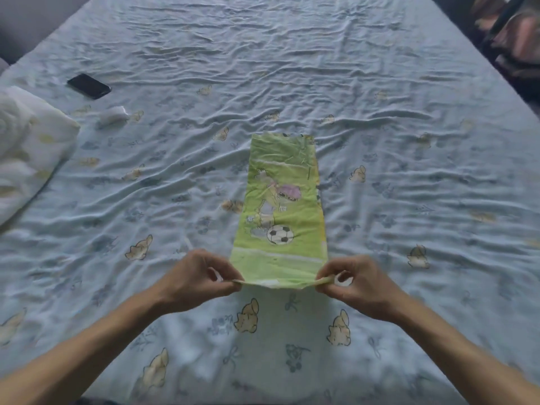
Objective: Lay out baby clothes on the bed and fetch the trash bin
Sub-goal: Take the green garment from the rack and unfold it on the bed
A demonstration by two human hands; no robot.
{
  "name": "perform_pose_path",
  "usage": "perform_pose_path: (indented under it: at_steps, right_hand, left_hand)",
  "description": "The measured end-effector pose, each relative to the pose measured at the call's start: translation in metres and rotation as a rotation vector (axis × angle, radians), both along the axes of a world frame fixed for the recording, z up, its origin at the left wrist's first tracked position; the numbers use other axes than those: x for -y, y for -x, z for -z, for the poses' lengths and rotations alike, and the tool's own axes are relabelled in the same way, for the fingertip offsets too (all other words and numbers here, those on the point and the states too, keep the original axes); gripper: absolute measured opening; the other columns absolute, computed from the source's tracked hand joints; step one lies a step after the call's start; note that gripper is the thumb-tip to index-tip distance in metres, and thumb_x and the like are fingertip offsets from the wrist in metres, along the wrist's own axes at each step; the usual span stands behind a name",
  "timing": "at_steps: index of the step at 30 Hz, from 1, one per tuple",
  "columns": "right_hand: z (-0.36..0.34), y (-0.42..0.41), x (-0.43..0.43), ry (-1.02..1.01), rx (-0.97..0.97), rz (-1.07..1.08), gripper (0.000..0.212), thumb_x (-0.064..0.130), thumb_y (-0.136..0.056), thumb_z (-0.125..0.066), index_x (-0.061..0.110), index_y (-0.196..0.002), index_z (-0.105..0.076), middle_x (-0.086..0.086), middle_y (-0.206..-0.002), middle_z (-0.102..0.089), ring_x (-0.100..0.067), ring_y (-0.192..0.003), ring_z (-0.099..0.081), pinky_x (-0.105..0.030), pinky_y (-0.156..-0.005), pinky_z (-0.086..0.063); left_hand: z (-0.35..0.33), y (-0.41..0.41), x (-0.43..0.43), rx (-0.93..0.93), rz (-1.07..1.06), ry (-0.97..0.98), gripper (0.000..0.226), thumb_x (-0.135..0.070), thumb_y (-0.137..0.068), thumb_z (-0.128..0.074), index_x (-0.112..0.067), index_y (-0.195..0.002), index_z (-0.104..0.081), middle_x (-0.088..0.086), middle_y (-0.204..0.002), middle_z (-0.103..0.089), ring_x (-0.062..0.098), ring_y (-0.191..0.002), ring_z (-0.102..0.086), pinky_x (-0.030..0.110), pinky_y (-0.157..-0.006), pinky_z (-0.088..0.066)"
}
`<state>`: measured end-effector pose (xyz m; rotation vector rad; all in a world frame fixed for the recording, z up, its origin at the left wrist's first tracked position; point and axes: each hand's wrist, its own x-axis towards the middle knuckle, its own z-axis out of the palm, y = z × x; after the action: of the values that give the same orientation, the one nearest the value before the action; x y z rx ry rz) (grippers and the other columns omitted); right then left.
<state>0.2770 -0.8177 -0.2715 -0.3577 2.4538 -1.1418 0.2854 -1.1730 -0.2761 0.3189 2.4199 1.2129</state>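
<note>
A light blue bed sheet (pixel 380 112) was seen, printed all over with pale yellow cartoon animals and grey-blue bows. At the centre, a lime green cloth (pixel 280 200) was patterned with white stripes, a cartoon figure with a purple patch, and a black-and-white football; a yellow strip was noted at its 3 o'clock edge. A black phone (pixel 89 86) and a white, faintly yellow-printed pillow (pixel 26 150) were seen towards 10 o'clock.

Dim, soft daylight; edges blurred, wide-angle warp.
</note>
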Motion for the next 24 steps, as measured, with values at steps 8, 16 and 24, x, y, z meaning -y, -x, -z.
perform_pose_path:
  at_steps: [8,16,24]
  right_hand:
    - [0.097,-0.046,0.013,-0.158,-0.188,-0.075,0.013,0.009,-0.083,-0.08,0.021,-0.089,-0.08,0.005,-0.092,-0.076,-0.015,-0.085,-0.068,-0.024,-0.074,-0.049]
    - [0.041,-0.036,0.008,-0.181,0.04,-0.059,0.047,0.048,-0.089,-0.079,0.026,-0.13,-0.072,0.012,-0.129,-0.068,-0.005,-0.112,-0.062,-0.028,-0.101,-0.052]
    - [-0.167,0.042,-0.017,-0.279,-0.172,0.033,0.084,0.068,-0.086,-0.07,0.023,-0.155,-0.05,0.005,-0.162,-0.048,-0.013,-0.147,-0.045,-0.035,-0.12,-0.04]
  left_hand:
    - [0.091,-0.056,-0.011,-0.172,0.056,0.18,0.022,-0.053,-0.088,-0.069,-0.039,-0.095,-0.084,-0.025,-0.099,-0.073,-0.001,-0.093,-0.068,0.034,-0.078,-0.059]
    - [0.047,-0.043,-0.01,-0.033,-0.058,0.127,0.05,-0.066,-0.084,-0.074,-0.039,-0.126,-0.074,-0.027,-0.128,-0.067,-0.015,-0.112,-0.06,0.021,-0.093,-0.054]
    - [-0.148,0.04,-0.006,-0.216,-0.077,0.188,0.077,-0.07,-0.084,-0.07,-0.037,-0.152,-0.053,-0.025,-0.15,-0.048,-0.005,-0.136,-0.044,0.018,-0.105,-0.036]
